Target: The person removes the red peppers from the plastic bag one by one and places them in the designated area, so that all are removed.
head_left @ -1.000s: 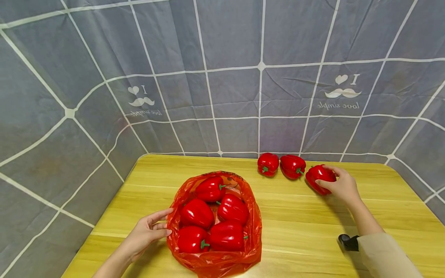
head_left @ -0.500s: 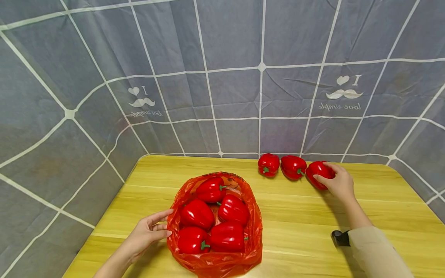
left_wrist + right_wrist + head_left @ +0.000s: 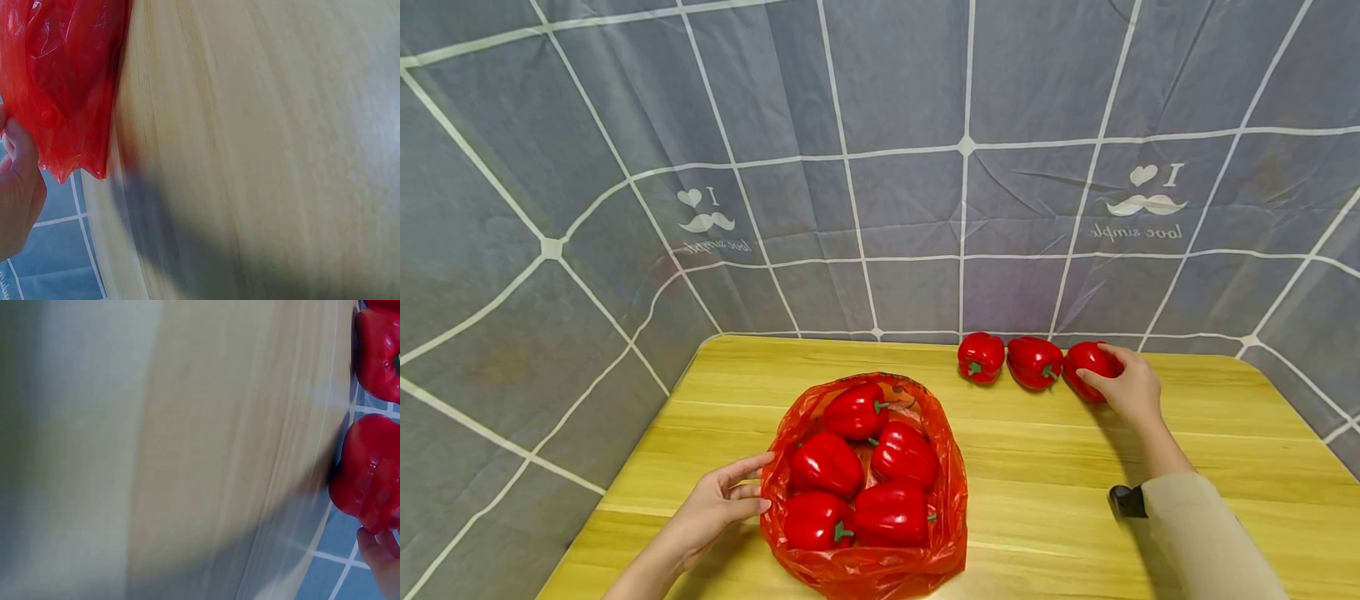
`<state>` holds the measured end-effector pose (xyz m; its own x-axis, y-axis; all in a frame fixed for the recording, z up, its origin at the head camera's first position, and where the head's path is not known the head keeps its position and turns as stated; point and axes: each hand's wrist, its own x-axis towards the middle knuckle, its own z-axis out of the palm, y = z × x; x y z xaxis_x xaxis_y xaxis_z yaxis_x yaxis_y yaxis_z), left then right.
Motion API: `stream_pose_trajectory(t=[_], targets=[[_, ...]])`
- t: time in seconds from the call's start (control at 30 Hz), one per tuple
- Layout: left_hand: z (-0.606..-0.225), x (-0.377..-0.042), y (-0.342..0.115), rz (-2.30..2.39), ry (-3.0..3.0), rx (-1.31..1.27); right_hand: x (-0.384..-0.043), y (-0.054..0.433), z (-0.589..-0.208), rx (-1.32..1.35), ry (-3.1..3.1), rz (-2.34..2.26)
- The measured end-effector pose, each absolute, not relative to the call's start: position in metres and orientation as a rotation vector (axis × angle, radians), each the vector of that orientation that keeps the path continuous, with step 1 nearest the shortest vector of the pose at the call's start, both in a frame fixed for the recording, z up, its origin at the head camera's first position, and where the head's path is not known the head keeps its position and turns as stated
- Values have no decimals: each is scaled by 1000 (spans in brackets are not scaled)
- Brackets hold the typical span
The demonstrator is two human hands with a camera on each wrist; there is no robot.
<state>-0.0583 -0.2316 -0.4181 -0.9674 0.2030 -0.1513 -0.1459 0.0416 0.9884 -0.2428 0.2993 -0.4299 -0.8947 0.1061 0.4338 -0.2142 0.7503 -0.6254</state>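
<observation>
My right hand (image 3: 1129,385) grips a glossy red bell pepper (image 3: 1088,367) at the back right of the table, thumb on its near side and fingers over its far side. In the right wrist view this bell pepper (image 3: 372,469) shows above the fingertips. Just left of it lie two more red bell peppers, the middle one (image 3: 1034,363) and the left one (image 3: 981,358). My left hand (image 3: 718,504) touches the left side of an open red plastic bag (image 3: 953,500), thumb and index finger apart. Several red bell peppers (image 3: 891,512) with green stems lie inside the bag.
The light wooden table (image 3: 1022,467) ends at the back against a grey curtain (image 3: 910,208) with white grid lines. Another stretch of curtain hangs along the left side. A black object (image 3: 1126,502) sticks out beside the right sleeve (image 3: 1206,529).
My right hand has moved slightly back and left with its bell pepper, bringing it close beside the middle one. The left hand and the bag stay almost where they were.
</observation>
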Motion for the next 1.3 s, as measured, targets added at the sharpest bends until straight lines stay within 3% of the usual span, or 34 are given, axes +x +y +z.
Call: stream_pose_trajectory(t=[0.73, 1.3], targets=[[-420, -59, -233, 2022, 2061, 90, -262, 289, -436, 79, -2411, 991], [-421, -59, -232, 2020, 2071, 87, -256, 299, -438, 162, -2399, 1062]])
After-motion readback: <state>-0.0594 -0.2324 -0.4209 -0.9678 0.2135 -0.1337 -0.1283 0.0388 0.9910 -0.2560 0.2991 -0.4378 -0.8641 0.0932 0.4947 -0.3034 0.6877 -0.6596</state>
